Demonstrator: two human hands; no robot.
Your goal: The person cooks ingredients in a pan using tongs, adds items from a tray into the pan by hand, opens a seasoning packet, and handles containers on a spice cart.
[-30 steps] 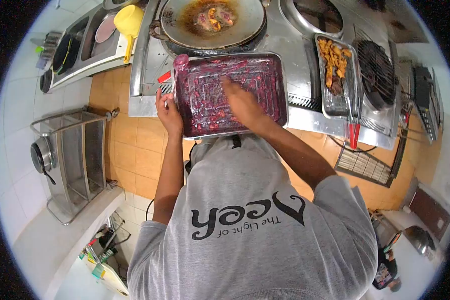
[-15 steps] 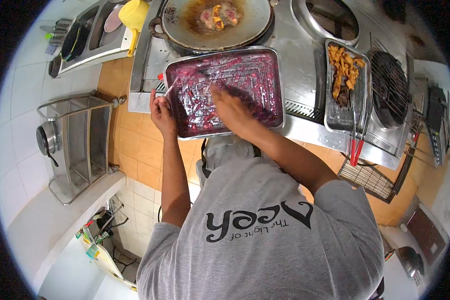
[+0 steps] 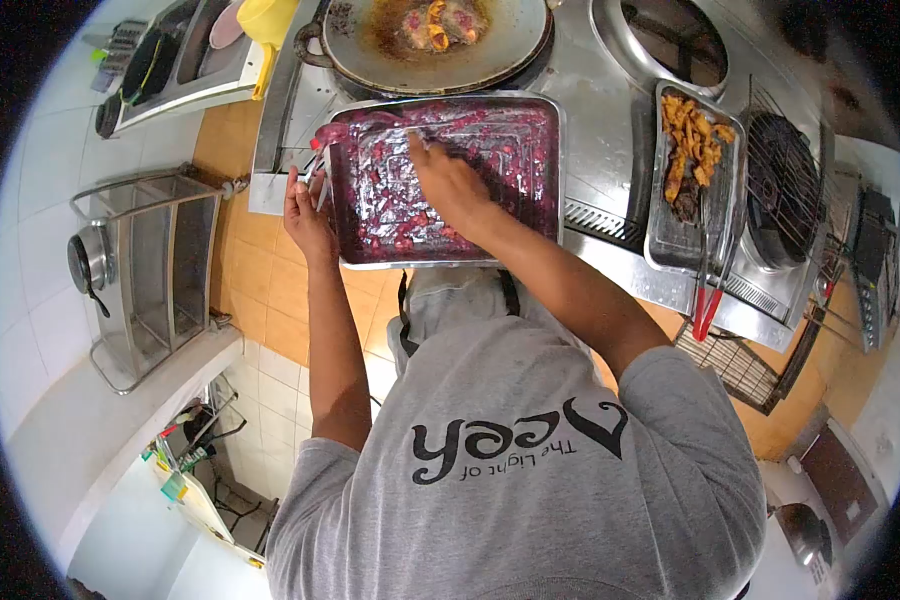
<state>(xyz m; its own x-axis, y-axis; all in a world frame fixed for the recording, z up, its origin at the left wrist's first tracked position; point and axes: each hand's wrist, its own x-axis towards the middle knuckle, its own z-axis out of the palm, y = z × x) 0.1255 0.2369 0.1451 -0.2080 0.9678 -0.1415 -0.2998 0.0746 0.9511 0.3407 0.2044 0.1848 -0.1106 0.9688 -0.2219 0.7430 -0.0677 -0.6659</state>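
From where I stand, the right hand reaches over the large metal tray with its fingers stretched towards the far left part. A second ago it was nearer the middle; I can't tell whether anything is pinched beneath those fingers. The tray sits at the front edge of the stove, between the person and the wok, and its purple mixture looks glossier than it did then. The purple-coated utensil, well inside the left end half a second ago, now lies across the far left corner. The left hand is upright just beside the left rim, fingers partly curled; whether they grasp the utensil's thin handle, I can't make out.
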